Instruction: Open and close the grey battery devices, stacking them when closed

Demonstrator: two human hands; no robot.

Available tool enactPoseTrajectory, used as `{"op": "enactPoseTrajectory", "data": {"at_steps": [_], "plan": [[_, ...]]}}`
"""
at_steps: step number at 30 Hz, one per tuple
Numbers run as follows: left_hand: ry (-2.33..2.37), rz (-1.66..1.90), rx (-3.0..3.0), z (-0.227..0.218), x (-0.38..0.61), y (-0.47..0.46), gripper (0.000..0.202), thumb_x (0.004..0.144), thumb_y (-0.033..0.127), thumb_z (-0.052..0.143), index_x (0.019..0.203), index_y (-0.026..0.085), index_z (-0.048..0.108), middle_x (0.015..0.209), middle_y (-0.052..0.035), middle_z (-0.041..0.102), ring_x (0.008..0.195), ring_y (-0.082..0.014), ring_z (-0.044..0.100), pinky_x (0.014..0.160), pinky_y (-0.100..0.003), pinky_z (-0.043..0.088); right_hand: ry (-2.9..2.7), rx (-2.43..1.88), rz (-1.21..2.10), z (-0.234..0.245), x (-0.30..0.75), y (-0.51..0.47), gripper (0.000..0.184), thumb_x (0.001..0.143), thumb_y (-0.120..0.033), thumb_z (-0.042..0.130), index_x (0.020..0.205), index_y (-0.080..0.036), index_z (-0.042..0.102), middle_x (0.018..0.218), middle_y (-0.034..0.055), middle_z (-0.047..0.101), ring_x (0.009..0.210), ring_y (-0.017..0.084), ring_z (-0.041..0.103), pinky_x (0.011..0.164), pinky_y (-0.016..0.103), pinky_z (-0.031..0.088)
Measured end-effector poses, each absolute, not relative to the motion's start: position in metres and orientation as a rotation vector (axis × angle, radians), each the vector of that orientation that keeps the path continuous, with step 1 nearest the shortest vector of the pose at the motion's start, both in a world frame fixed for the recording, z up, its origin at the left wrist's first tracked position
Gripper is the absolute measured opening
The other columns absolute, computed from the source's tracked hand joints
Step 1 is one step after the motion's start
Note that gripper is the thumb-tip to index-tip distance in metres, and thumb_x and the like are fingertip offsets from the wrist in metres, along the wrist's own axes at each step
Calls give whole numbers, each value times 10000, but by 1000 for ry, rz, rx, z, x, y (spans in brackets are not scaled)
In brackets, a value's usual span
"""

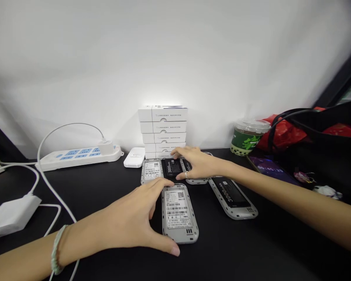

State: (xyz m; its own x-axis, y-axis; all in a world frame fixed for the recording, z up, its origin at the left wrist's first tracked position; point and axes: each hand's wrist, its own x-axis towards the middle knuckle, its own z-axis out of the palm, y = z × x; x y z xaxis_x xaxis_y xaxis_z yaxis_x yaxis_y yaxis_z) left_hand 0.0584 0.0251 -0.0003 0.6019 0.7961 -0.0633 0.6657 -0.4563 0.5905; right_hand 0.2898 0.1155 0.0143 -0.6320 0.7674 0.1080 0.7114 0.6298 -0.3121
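My left hand spans an open-backed grey handheld device, fingertips at its far end and thumb at its near end. The device lies flat, with a printed label and barcodes showing in its battery bay. Farther back, my right hand pinches a black battery marked 3000mAh, the thumb at its near edge and the fingers at its far edge. Left of the battery lies another open device with its label showing. Partly under my right hand is a device with a dark battery inside.
Another device with a battery fitted lies at the right. White boxes are stacked against the wall, beside white covers. A power strip, cables and a charger occupy the left. A drink cup and a phone stand right.
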Motion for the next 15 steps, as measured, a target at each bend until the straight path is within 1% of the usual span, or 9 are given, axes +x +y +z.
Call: {"op": "enactPoseTrajectory", "data": {"at_steps": [3, 6, 10, 12, 15], "plan": [[1149, 291, 2276, 1, 58, 23, 1043, 570, 711, 811, 1435, 325, 376, 780, 53, 477, 612, -167, 527, 530, -282, 460, -2577, -1202, 380, 11, 286, 116, 724, 684, -385, 816, 1290, -170, 482, 1221, 162, 643, 1151, 355, 594, 1009, 553, 410], [1149, 299, 2263, 1, 56, 22, 1079, 549, 681, 839, 1436, 337, 328, 820, 53, 494, 622, -162, 535, 543, -281, 475, -2510, -1185, 403, 10, 287, 116, 795, 670, -392, 818, 1324, -161, 430, 1241, 174, 631, 1184, 337, 584, 1002, 519, 440], [1146, 318, 2230, 0, 55, 21, 994, 571, 659, 838, 1378, 355, 345, 850, 51, 509, 663, -169, 564, 574, -284, 502, -2374, -1163, 395, 14, 293, 102, 759, 681, -395, 799, 1290, -173, 404, 1296, 173, 584, 1230, 303, 555, 1016, 477, 452], [1161, 346, 2227, -1, 57, 20, 985, 568, 652, 838, 1356, 326, 344, 821, 53, 513, 656, -172, 560, 556, -277, 486, -2320, -1146, 433, 17, 295, 87, 724, 685, -396, 798, 1263, -200, 409, 1303, 147, 574, 1233, 284, 552, 1025, 464, 450], [1199, 346, 2217, -4, 60, 20, 971, 560, 651, 836, 1282, 263, 314, 743, 60, 516, 636, -190, 549, 524, -278, 453, -2277, -1168, 551, 20, 296, 63, 704, 656, -339, 824, 1229, -225, 430, 1273, 111, 586, 1222, 281, 550, 1026, 468, 443]]}}
